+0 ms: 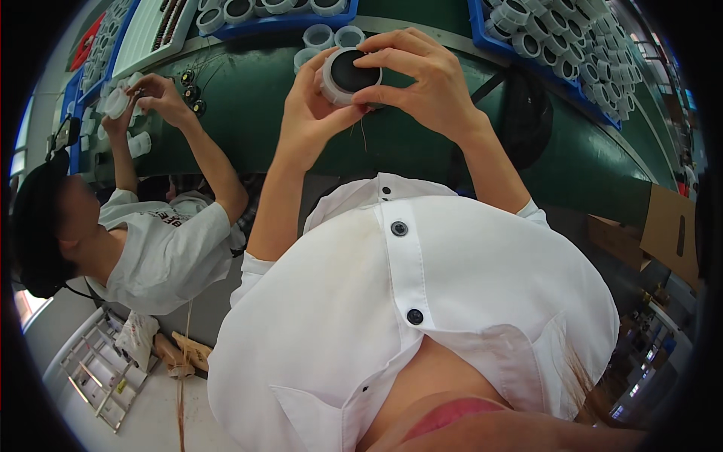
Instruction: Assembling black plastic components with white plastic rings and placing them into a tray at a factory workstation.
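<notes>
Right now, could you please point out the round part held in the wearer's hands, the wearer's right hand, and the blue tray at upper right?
Round part (348, 75): head view, on its black face.
Wearer's right hand (433, 77): head view, on the back of the hand.
Blue tray (477, 25): head view, on its left wall.

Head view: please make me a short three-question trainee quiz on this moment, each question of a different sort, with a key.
1. Multiple choice: what is held between the left grip and the right grip?
a) a pair of scissors
b) a round white part with a black face
c) a coiled hose

2. True or false: the blue tray at the picture's upper right holds just one part.

3. Open: on which side of the picture is the co-worker, and what do they hold?

Key:
1. b
2. False; it holds many white-rimmed round parts.
3. The left side; a pale, cup-like part.
</notes>
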{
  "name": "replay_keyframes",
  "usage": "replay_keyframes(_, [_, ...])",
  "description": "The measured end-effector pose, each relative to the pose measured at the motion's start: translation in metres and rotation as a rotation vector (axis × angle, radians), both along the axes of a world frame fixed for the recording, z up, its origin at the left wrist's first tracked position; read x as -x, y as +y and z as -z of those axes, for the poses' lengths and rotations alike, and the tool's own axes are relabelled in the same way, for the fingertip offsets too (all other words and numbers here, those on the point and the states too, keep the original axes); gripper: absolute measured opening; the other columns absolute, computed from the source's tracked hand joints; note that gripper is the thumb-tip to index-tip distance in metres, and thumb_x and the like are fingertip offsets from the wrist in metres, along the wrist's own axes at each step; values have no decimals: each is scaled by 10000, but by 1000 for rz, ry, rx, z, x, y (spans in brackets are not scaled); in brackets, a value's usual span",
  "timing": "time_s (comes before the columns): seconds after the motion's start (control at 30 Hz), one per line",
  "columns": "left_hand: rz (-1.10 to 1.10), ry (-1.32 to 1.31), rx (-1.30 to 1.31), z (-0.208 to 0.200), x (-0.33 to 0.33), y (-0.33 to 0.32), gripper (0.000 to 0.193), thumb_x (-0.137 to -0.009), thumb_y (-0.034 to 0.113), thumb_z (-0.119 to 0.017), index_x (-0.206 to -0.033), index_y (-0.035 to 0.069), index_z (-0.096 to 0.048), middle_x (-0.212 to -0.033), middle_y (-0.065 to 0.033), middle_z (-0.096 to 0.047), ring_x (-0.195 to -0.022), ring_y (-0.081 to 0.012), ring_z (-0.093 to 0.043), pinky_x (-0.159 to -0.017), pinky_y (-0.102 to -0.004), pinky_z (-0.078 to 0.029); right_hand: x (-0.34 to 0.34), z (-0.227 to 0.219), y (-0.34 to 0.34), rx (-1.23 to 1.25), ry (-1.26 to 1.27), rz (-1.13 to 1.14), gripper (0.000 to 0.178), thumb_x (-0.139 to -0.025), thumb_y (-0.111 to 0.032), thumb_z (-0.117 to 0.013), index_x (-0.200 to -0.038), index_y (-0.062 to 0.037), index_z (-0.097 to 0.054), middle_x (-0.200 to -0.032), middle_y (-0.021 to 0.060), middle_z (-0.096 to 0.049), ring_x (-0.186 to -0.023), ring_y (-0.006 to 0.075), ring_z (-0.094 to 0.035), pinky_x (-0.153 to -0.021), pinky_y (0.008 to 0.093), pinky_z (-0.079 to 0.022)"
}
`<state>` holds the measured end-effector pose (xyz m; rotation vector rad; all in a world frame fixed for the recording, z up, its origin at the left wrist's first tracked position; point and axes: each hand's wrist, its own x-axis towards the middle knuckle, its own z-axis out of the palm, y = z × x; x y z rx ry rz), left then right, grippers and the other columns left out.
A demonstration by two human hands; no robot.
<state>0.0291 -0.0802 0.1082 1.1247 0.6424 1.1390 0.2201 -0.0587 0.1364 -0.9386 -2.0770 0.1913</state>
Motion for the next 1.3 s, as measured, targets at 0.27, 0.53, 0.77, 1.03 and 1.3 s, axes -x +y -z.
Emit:
replay_keyframes(0.27, [34,-60,108,-6,6,0,476,-977,170,-477,-1401,-15,-366,-1267,-148,-551,-1084,-240,-622,-840,-424,-573,-1,-2,4,-69,-3,-73,304,-704,-327,-804,-923,-124,-749,-1046,-35,-688,-872,151,-631,-714,266,-531])
replay_keyframes(0.53, [-96,-21,84,-11,-4,-4,365,-1014,198,-445,-1326,10,-442,-1208,-135,-589,-1018,-227,-646,-781,-390,-585,5,13,4,588,721,-188,186,-879,-140,-710,-1027,-28,-721,-1083,66,-683,-1000,114,-614,-803,247,-503])
replay_keyframes(0.77, [-163,53,141,0,-7,0,282,-1020,221,-440,-1216,34,-520,-1081,-121,-637,-909,-198,-675,-617,-326,-582,10,19,15,698,534,-106,149,-877,-161,-710,-929,-21,-715,-855,28,-702,-812,96,-644,-745,236,-508])
replay_keyframes(1.03, [-271,187,155,18,-8,5,274,-1003,232,-471,-1164,18,-531,-1018,-95,-619,-792,-168,-650,-540,-288,-561,21,26,13,445,314,36,134,-831,-124,-711,-860,1,-670,-770,114,-684,-698,168,-670,-640,296,-530])
replay_keyframes(1.3, [-246,133,182,28,-8,9,258,-1018,178,-430,-1186,-6,-499,-986,-91,-623,-767,-142,-660,-540,-262,-569,26,30,12,639,252,56,190,-925,-190,-602,-888,-7,-636,-733,172,-636,-631,305,-618,-603,371,-474])
